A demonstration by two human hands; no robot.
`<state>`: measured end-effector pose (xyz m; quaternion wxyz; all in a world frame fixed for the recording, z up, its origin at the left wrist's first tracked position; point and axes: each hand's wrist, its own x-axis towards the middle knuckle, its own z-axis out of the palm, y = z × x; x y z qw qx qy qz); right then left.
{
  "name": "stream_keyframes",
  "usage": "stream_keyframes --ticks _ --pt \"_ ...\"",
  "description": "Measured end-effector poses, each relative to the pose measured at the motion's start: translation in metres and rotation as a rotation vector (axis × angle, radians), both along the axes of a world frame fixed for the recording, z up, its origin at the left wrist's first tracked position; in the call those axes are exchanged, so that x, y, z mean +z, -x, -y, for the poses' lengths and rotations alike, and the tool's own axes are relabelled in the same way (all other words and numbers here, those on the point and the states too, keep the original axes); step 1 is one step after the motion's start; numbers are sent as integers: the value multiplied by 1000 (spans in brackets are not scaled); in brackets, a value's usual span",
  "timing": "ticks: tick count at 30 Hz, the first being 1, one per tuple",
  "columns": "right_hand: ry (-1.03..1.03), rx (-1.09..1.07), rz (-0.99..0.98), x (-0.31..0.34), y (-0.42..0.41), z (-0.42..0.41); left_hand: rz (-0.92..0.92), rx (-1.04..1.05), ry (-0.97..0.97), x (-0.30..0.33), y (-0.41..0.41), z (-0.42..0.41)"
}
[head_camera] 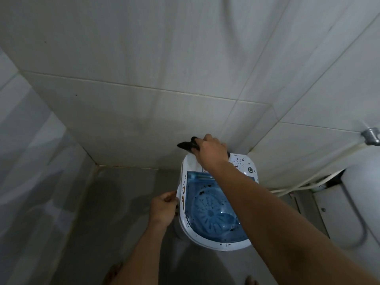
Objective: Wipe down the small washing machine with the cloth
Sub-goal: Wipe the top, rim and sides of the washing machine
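A small white washing machine (186, 204) with a see-through blue lid (213, 210) stands on the floor in the tiled corner. Brown and black spots speckle its white rim and control panel. My right hand (209, 150) is at the machine's far top edge, shut on a dark cloth (187, 145) that sticks out to the left against the wall. My left hand (163, 208) grips the machine's left side rim.
Grey tiled walls close in on the left, back and right. A metal tap (371, 136) on the right wall feeds a pale hose (308, 179) running down behind the machine. A white toilet (357, 204) stands at the right. My feet (113, 272) show at the bottom.
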<state>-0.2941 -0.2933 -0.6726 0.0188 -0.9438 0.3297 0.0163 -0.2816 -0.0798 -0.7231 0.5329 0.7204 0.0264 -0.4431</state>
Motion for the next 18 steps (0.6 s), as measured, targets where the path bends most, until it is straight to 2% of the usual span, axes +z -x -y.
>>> stream_keyframes --ticks 3,6,8,9,14,18 --pt "43 65 66 -10 16 -22 -21 -43 22 2 -2 0" --pt "107 298 123 -29 56 -50 -44 -56 38 0 -4 0" --pt "142 437 106 -31 65 -40 -44 -66 35 -1 -5 0" --pt "155 439 79 -28 61 -28 -39 -76 31 -2 -6 1" --pt "12 2 5 3 13 14 -24 -91 13 5 -5 2" --pt "-33 -44 88 -6 26 -6 -26 -91 14 7 -6 3"
